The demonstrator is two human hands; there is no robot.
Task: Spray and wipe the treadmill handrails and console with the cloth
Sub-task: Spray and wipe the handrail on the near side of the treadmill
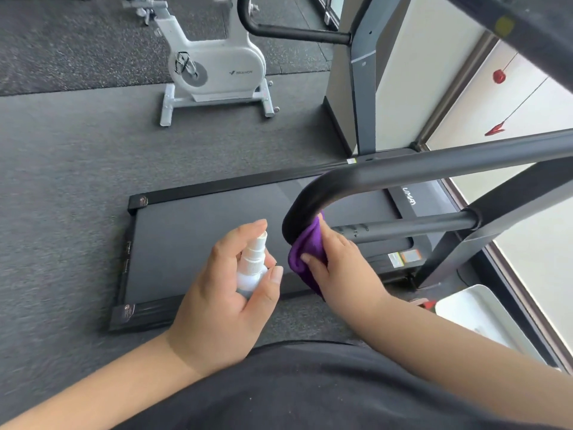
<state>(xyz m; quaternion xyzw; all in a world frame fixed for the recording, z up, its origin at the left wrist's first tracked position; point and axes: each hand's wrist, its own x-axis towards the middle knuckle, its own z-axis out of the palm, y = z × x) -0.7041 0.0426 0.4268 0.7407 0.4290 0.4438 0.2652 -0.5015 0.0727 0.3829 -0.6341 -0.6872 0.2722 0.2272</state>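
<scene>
A black treadmill handrail [403, 172] curves down to its rounded end near the frame's middle. My right hand [344, 268] grips a purple cloth [305, 252] and holds it against the lower end of that curve. My left hand [226, 293] is wrapped round a small white spray bottle [252, 262], index finger over the nozzle, which faces the rail end. The treadmill's belt [210, 240] lies below both hands. A second handrail [297, 34] sticks out at the top. Part of the console [533, 29] shows at the top right corner.
A white exercise bike [214, 66] stands on the dark gym floor beyond the treadmill. A grey upright post [364, 88] rises at the treadmill's far side. A white tray-like object [477, 315] lies on the floor at the right by the window wall.
</scene>
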